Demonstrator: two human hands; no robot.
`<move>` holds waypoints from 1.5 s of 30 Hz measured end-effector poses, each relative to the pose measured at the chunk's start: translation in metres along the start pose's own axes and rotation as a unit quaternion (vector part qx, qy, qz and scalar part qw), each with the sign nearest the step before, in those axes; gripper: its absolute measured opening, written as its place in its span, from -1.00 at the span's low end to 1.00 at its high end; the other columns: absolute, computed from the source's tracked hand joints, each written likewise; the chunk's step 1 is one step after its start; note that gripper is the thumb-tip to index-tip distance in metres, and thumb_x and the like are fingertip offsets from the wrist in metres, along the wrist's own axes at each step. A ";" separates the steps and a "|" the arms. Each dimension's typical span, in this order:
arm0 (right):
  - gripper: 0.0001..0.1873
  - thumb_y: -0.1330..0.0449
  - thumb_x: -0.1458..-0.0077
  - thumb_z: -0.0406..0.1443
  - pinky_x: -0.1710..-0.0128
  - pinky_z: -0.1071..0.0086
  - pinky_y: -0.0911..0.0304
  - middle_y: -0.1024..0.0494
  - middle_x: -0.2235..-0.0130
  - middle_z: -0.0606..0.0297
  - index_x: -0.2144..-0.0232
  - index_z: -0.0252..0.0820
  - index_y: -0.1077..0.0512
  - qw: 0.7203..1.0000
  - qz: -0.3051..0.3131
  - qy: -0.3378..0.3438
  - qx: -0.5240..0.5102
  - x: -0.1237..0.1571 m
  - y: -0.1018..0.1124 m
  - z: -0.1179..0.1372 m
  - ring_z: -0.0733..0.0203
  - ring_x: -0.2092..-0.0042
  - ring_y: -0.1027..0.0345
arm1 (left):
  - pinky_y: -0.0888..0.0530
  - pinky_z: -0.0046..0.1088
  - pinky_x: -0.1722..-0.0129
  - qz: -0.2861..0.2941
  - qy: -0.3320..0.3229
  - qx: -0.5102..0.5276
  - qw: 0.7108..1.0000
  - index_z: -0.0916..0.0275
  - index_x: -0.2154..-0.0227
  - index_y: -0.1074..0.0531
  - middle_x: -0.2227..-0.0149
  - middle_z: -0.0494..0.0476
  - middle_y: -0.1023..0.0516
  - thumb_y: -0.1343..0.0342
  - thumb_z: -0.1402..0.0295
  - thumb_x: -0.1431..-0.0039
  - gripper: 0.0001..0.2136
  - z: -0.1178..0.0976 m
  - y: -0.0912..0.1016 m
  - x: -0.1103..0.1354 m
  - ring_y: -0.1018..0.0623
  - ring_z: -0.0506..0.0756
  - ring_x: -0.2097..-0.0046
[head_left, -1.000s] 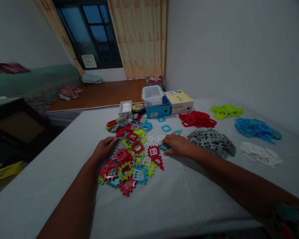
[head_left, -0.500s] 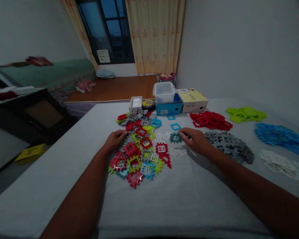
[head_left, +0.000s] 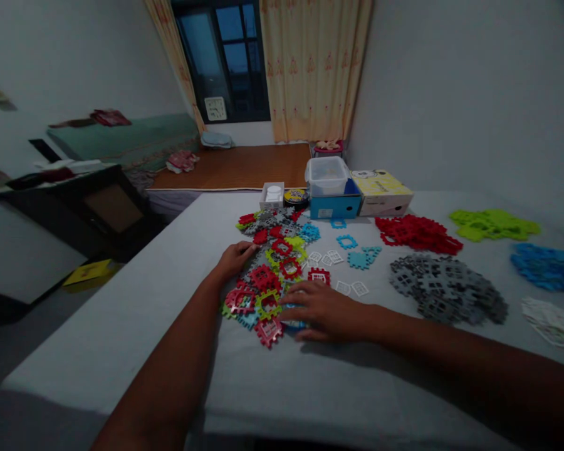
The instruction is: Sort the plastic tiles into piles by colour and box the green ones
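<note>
A mixed pile of flat plastic building tiles (head_left: 264, 277) in red, lime, grey and blue lies on the white-covered table. My left hand (head_left: 237, 258) rests at the pile's left edge, fingers curled together; whatever they may pinch is hidden. Over the pile's near right side my right hand (head_left: 326, 310) spreads its fingers, palm down, partly covering a blue tile (head_left: 291, 317). Just beyond it sits a red tile with a white window insert (head_left: 319, 275). A teal tile (head_left: 358, 260) lies flat farther right, beside small white window pieces (head_left: 331, 257).
Sorted heaps stand to the right: red (head_left: 416, 233), grey (head_left: 446, 288), lime (head_left: 493, 224), blue (head_left: 549, 268) and white (head_left: 552, 322). At the back are a blue box (head_left: 333, 207) holding a clear plastic container (head_left: 328, 175), a yellow box (head_left: 383, 191) and a round tin (head_left: 296, 198).
My right hand has let go of the teal tile, leaving it on the table, and moved left and nearer to the mixed pile, fingers opening. My left hand stays at the pile's edge. The view has shifted.
</note>
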State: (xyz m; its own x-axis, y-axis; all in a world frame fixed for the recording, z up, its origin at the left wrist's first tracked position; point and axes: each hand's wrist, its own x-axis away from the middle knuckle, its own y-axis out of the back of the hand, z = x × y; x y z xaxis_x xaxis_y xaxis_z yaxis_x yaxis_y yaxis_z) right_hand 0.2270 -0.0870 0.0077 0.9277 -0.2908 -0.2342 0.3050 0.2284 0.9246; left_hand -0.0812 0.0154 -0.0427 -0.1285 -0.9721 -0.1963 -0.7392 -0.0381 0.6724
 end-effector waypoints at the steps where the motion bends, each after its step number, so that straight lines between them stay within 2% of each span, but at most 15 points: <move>1: -0.50 -0.13 -0.17 -0.07 -0.13 -0.03 -0.05 -0.28 -0.22 0.14 -0.13 -0.02 -0.32 0.999 0.026 0.027 0.016 -0.008 -0.003 0.003 -0.04 -0.23 -0.05 | -0.41 -0.30 0.05 0.001 -0.003 0.007 1.000 0.27 0.21 -0.57 0.20 0.16 -0.62 0.02 -0.17 -0.06 -0.41 -0.001 0.000 0.000 -0.54 0.22 0.12; 4: -0.48 -0.14 -0.16 -0.08 -0.12 -0.11 -0.03 -0.18 -0.28 0.20 -0.15 0.02 -0.29 0.997 0.044 0.006 0.057 -0.022 -0.011 -0.007 -0.11 -0.27 0.05 | -0.42 -0.31 0.07 -0.001 -0.007 0.032 0.999 0.28 0.25 -0.58 0.21 0.16 -0.62 -0.02 -0.14 -0.05 -0.45 -0.001 0.001 0.001 -0.54 0.21 0.14; 9: -0.65 -0.13 -0.17 -0.34 -0.09 0.05 -0.13 -0.34 -0.18 0.18 -0.01 -0.06 -0.42 0.992 -0.004 -0.099 0.082 -0.014 -0.008 -0.059 0.03 -0.18 -0.13 | -0.44 -0.33 0.17 -0.005 0.001 0.052 0.999 0.30 0.26 -0.58 0.29 0.14 -0.62 -0.04 -0.12 -0.04 -0.45 0.003 -0.001 0.000 -0.53 0.19 0.21; 13: -0.69 -0.10 -0.19 -0.34 -0.05 0.14 -0.19 -0.40 -0.11 0.12 0.01 -0.14 -0.43 0.985 -0.029 -0.146 0.092 -0.006 0.003 -0.079 0.08 -0.09 -0.24 | -0.44 -0.35 0.20 0.001 0.015 0.062 0.998 0.29 0.27 -0.58 0.32 0.12 -0.61 -0.04 -0.11 -0.02 -0.47 0.004 -0.003 0.000 -0.52 0.18 0.22; 16: -0.76 -0.10 -0.19 -0.29 0.02 0.09 -0.20 -0.41 -0.09 0.11 0.11 -0.12 -0.47 0.962 -0.049 -0.222 0.149 -0.016 0.011 -0.073 -0.02 -0.08 -0.21 | -0.44 -0.36 0.21 0.003 0.019 0.074 0.997 0.29 0.29 -0.58 0.31 0.13 -0.61 -0.04 -0.11 -0.02 -0.47 0.002 -0.003 0.000 -0.53 0.17 0.22; 18: -0.80 -0.13 -0.19 -0.24 0.03 0.06 -0.17 -0.42 -0.07 0.10 0.16 -0.12 -0.49 0.954 -0.075 -0.234 0.170 -0.031 0.011 -0.063 -0.08 -0.09 -0.17 | -0.44 -0.36 0.21 0.002 0.018 0.076 0.997 0.29 0.29 -0.58 0.30 0.14 -0.62 -0.03 -0.11 -0.02 -0.47 0.001 -0.002 0.001 -0.54 0.17 0.23; 20: -0.78 -0.16 -0.18 -0.19 0.03 0.11 -0.16 -0.45 -0.01 0.11 0.16 -0.13 -0.48 0.968 -0.080 -0.192 0.143 -0.049 0.005 -0.052 -0.02 -0.05 -0.19 | -0.44 -0.36 0.20 0.002 0.011 0.073 0.997 0.29 0.29 -0.58 0.30 0.15 -0.62 -0.03 -0.11 -0.03 -0.47 0.001 -0.002 0.001 -0.54 0.17 0.23; 23: -0.63 -0.24 -0.09 -0.09 0.05 0.20 -0.18 -0.46 0.05 0.10 0.11 -0.18 -0.46 0.987 -0.041 -0.114 0.104 -0.071 -0.011 -0.036 0.05 0.02 -0.26 | -0.43 -0.35 0.16 -0.001 -0.014 0.060 0.998 0.28 0.32 -0.58 0.29 0.15 -0.62 -0.02 -0.12 -0.05 -0.48 0.003 -0.002 0.000 -0.54 0.17 0.21; 25: -0.55 -0.26 -0.05 -0.07 0.08 0.20 -0.20 -0.45 0.05 0.06 0.09 -0.22 -0.45 0.987 -0.023 -0.109 0.118 -0.078 -0.019 -0.029 0.02 0.03 -0.28 | -0.43 -0.33 0.12 -0.007 -0.027 0.046 0.999 0.27 0.32 -0.58 0.29 0.14 -0.62 -0.02 -0.12 -0.06 -0.48 0.005 -0.002 0.000 -0.54 0.18 0.20; 30: -0.74 -0.08 -0.22 -0.19 0.21 0.33 -0.21 -0.52 0.21 0.14 0.22 -0.22 -0.49 0.982 0.005 -0.152 0.108 -0.068 -0.012 -0.030 0.15 0.19 -0.37 | -0.42 -0.34 0.10 -0.011 -0.025 0.045 0.999 0.28 0.28 -0.58 0.24 0.16 -0.62 -0.01 -0.14 -0.07 -0.45 0.009 -0.003 -0.002 -0.54 0.18 0.17; 33: -0.80 -0.13 -0.17 -0.22 0.21 0.36 -0.20 -0.53 0.22 0.20 0.23 -0.17 -0.48 0.985 0.015 -0.148 0.091 -0.056 -0.006 -0.034 0.16 0.17 -0.37 | -0.42 -0.34 0.10 -0.006 -0.022 0.044 0.999 0.29 0.27 -0.58 0.23 0.18 -0.62 0.00 -0.13 -0.09 -0.45 0.010 -0.002 -0.002 -0.55 0.18 0.17; 35: -0.76 -0.19 -0.13 -0.16 0.22 0.35 -0.21 -0.53 0.20 0.21 0.19 -0.14 -0.46 0.985 0.020 -0.146 0.085 -0.052 -0.006 -0.036 0.13 0.15 -0.36 | -0.42 -0.34 0.10 -0.009 -0.018 0.037 0.999 0.30 0.26 -0.58 0.23 0.19 -0.62 0.00 -0.13 -0.09 -0.45 0.011 -0.002 -0.003 -0.55 0.18 0.16; 38: -0.56 -0.22 -0.06 -0.01 0.22 0.29 -0.22 -0.52 0.17 0.16 0.12 -0.17 -0.42 0.978 0.004 -0.181 0.105 -0.052 -0.012 -0.033 0.06 0.13 -0.34 | -0.42 -0.33 0.07 -0.006 -0.009 0.020 1.000 0.30 0.25 -0.58 0.21 0.20 -0.62 0.02 -0.16 -0.07 -0.41 0.009 -0.001 -0.002 -0.55 0.19 0.14; 40: -0.54 -0.21 -0.06 0.02 0.22 0.26 -0.22 -0.50 0.16 0.13 0.13 -0.19 -0.42 0.973 0.005 -0.191 0.132 -0.054 -0.016 -0.028 0.04 0.12 -0.33 | -0.42 -0.31 0.03 -0.002 -0.009 0.015 1.000 0.29 0.25 -0.58 0.18 0.19 -0.62 0.03 -0.19 -0.05 -0.39 0.007 0.000 -0.002 -0.54 0.20 0.11; 45: -0.77 -0.14 -0.17 -0.14 0.18 0.22 -0.19 -0.48 0.16 0.16 0.25 -0.17 -0.45 0.969 -0.005 -0.142 0.204 -0.049 -0.019 -0.016 0.06 0.09 -0.28 | -0.40 -0.27 -0.03 -0.003 -0.002 0.015 1.000 0.26 0.26 -0.59 0.16 0.19 -0.63 0.02 -0.24 0.00 -0.37 0.002 0.003 -0.001 -0.54 0.22 0.07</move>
State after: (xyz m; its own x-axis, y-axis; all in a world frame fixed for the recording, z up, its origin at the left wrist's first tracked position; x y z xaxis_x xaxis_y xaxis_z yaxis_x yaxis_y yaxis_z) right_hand 0.1790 -0.0622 -0.0035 0.8108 -0.5479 -0.2060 0.1504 -0.1451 0.9779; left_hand -0.0844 0.0165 -0.0421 -0.1263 -0.9710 -0.2032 -0.7597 -0.0371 0.6492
